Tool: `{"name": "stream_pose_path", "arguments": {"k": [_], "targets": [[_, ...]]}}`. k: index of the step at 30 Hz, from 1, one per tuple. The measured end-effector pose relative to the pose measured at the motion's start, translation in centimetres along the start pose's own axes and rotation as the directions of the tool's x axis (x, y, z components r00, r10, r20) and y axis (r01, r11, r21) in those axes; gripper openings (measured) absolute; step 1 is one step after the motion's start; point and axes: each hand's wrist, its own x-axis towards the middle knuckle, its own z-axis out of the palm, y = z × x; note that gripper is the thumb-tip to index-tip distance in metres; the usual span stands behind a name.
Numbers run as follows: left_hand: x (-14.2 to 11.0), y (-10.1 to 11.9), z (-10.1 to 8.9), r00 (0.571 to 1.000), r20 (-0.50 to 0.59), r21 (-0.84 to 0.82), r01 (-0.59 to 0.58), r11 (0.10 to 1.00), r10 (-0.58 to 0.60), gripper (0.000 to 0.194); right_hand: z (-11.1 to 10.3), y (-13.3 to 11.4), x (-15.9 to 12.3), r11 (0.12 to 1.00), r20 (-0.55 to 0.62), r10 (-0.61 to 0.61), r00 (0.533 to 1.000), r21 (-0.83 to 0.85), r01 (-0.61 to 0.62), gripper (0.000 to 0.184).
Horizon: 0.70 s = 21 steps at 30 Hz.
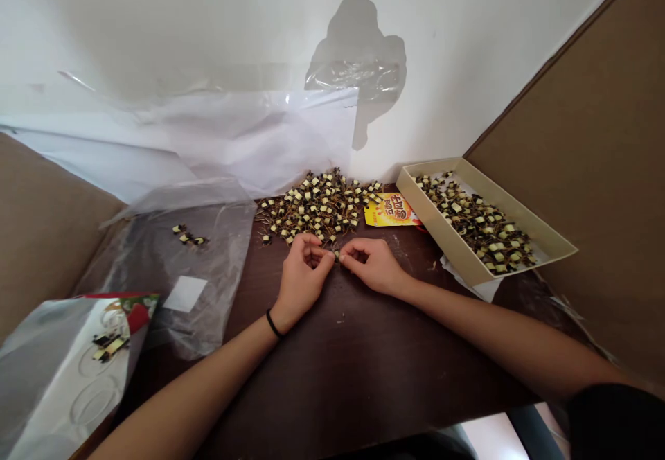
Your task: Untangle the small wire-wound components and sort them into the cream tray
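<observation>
My left hand [303, 274] and my right hand [375, 264] meet over the front of a pile of small yellow-and-black electronic parts with thin wire leads [316, 204]. Between the fingertips of both hands is one such part [336, 255], mostly covered by the fingers. Thumb and forefinger are pinched together on each hand. A black band circles my left wrist. To the right, a cream box [451, 255] holds many more of these parts [483, 228].
A yellow snack packet [391, 210] lies between the pile and the box. At left, a clear plastic bag [218, 273] has several parts on it, near a printed bag [57, 377] with more. Behind stands a white wall [441, 65]; a brown panel [603, 134] rises at right.
</observation>
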Motion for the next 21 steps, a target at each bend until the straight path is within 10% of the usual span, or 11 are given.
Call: {"name": "stream_pose_path", "arguments": {"k": [11,21], "targets": [[-0.48,-0.06,0.05,0.999,-0.023,0.077,-0.044,0.996,0.046,0.028,0.08,-0.05,-0.84,0.945,-0.054,-0.303,0.952,-0.144,0.293,0.016],[-0.44,-0.19,0.03,0.999,0.009,0.082,-0.037,0.996,0.037,0.03,-0.06,-0.02,-0.23,0.987,-0.103,-0.149,0.983,-0.074,0.142,0.013]]}}
